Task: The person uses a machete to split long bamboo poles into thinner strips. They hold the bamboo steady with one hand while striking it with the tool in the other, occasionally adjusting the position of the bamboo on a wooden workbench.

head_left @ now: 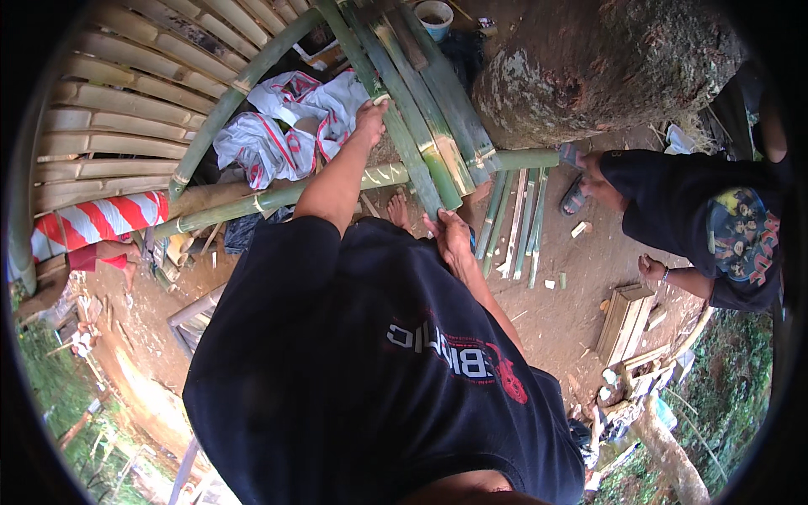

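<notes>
Several split green bamboo slats [425, 126] lie side by side, running from the far edge toward me. The leftmost bamboo slat [406, 150] is between both my hands. My left hand [370, 120] closes on its left edge, partway along. At its near end, my right hand [453, 238] grips with the thumb and fingers; part of those fingers is hidden under the slat. Beneath the slats, a horizontal green bamboo pole [286, 195] crosses from left to right.
A curved bamboo-slat frame [126, 126] rises at left beside white sacks [295, 122]. A large boulder [589, 71] sits at the far right. More bamboo strips [523, 220] lean near the pole. Another person in a black shirt [699, 210] is at right, near stacked wood pieces [623, 324].
</notes>
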The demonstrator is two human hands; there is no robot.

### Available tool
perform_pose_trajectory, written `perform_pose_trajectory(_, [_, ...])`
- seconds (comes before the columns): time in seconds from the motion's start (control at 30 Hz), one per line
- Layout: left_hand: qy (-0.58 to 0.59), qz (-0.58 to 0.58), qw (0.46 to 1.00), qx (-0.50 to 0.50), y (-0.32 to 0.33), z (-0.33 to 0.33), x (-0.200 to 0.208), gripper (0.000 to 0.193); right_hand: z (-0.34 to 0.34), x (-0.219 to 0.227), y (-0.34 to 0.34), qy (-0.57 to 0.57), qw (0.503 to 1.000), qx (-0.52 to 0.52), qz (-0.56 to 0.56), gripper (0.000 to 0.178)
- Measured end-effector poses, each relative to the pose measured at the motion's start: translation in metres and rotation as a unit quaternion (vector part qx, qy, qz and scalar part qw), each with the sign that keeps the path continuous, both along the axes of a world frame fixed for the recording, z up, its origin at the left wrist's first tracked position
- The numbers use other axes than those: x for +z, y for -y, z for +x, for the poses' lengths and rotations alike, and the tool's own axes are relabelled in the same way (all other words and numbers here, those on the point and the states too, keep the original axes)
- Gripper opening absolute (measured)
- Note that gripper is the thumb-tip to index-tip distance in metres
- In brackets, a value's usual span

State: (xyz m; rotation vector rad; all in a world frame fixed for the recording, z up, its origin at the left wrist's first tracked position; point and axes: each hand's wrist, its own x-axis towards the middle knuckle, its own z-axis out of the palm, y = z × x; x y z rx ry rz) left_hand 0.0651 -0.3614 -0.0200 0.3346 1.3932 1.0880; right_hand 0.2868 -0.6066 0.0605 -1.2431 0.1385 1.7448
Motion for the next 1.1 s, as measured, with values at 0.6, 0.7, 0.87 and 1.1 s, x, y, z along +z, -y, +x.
perform_pose_trajectory(0.6, [-0.444, 0.097, 0.825, -0.336, 0.283, -0.048, 0.080, 0.039, 0.049, 0.002, 0.018, 0.142, 0.972, 0.185, 0.021, 0.035])
perform_pose_trajectory(0.7, [-0.454, -0.040, 0.737, -0.499, 0.340, -0.074, 0.067, 0.026, 0.086, -0.030, 0.040, 0.256, 0.924, 0.283, 0.040, 0.032])
perform_pose_trajectory(0.87, [-0.067, -0.137, 0.922, -0.357, 0.430, -0.069, 0.006, 0.026, 0.163, -0.100, 0.059, 0.416, 0.775, 0.460, 0.122, 0.030])
perform_pose_trajectory(1.1, [0.026, -0.014, 0.997, -0.072, 0.422, 0.073, 0.050, 0.029, 0.260, -0.093, 0.056, 0.423, 0.755, 0.487, 0.115, 0.028])
